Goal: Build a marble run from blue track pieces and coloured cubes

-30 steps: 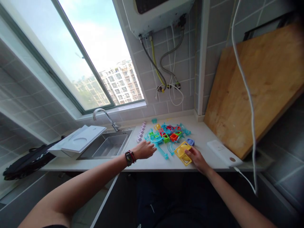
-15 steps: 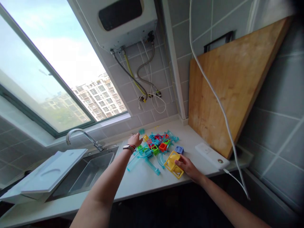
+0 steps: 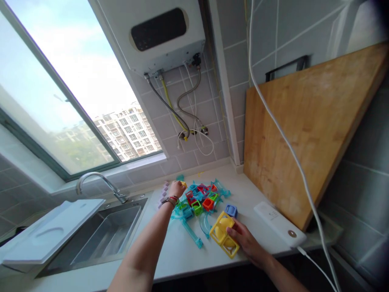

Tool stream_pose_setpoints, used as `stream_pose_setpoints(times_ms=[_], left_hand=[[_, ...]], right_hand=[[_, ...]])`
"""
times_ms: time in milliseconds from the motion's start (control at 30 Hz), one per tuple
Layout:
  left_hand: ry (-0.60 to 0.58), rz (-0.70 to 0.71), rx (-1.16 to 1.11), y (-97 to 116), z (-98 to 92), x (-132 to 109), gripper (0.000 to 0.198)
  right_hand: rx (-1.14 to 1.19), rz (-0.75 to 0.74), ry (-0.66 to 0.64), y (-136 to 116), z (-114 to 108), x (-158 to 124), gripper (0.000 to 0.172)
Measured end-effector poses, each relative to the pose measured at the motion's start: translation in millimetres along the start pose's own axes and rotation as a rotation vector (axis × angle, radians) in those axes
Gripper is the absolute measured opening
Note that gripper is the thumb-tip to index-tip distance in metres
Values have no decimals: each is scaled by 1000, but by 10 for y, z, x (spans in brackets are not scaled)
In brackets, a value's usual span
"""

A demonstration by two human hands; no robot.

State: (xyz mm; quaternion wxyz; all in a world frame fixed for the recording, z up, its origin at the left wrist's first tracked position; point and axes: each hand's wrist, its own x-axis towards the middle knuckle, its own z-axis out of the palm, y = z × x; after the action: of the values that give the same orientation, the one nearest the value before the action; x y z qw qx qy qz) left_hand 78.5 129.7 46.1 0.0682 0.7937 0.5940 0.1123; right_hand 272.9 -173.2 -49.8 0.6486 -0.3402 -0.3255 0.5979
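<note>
My right hand (image 3: 245, 240) is closed on a piece of two joined yellow toy blocks (image 3: 223, 232), open-framed with rounded insides, held above the counter's front edge. A single blue block (image 3: 231, 210) stands just beyond it. At the far left of the toy pile, my left hand (image 3: 177, 189) has its fingers closed around a small yellow block (image 3: 184, 184), mostly covered by the hand. Beside that hand lies a heap of red and green blocks (image 3: 208, 204) mixed with clear turquoise track pieces (image 3: 191, 232). A row of pale purple pieces (image 3: 163, 194) lies left of my left wrist.
On the left is a sink (image 3: 106, 235) with a faucet (image 3: 100, 178) and a white board (image 3: 54, 231) across it. To the right, a white power bank (image 3: 279, 223) with a cable lies before a leaning wooden board (image 3: 304, 134). A water heater (image 3: 167, 36) hangs above.
My left hand has closed on the small yellow block at the pile's edge. The right hand keeps holding the yellow blocks. The view has shifted, and the purple row now shows.
</note>
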Motion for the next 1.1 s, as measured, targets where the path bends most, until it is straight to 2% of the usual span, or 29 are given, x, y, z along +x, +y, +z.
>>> stream_pose_setpoints(times_ms=[167,233,300,400,467,500,567,633,733,800,967,1100], left_hand=[[227,32,-263,61,-176,-273,10],[303,43,-398,106,-244,-510,9],[347,50,-535,158,-246,-884,14],[325,71,-766,261,-64,-1653,24],[211,74,-1156,355,151,-2191,32],[168,51,-1262,410,269,-2433,36],[140,-15,-1407,534,488,-2823,40],[103,-85,-1490,668,653,-3066,43],[17,-153,-1588,849,755,-3177,44],[43,-161,-1611,933,743,-3145,44],[218,-67,-1536,1033,699,-3012,36],[470,104,-1290,1064,755,-3025,16]], right_hand=[[-62,-5,2,14,-7,-26,47],[-85,-14,18,34,-10,-32,49],[-106,-29,27,52,-17,-32,51],[-128,-50,42,64,-39,-18,53],[-107,-53,65,60,-57,-2,51],[-85,-52,80,56,-65,6,49],[-38,-57,118,48,-75,16,47],[-19,-69,156,45,-77,16,49],[-54,-83,182,56,-72,0,53],[-83,-87,185,66,-68,-13,54],[-97,-118,242,66,-43,-40,52],[-124,-132,253,67,-20,-36,52]])
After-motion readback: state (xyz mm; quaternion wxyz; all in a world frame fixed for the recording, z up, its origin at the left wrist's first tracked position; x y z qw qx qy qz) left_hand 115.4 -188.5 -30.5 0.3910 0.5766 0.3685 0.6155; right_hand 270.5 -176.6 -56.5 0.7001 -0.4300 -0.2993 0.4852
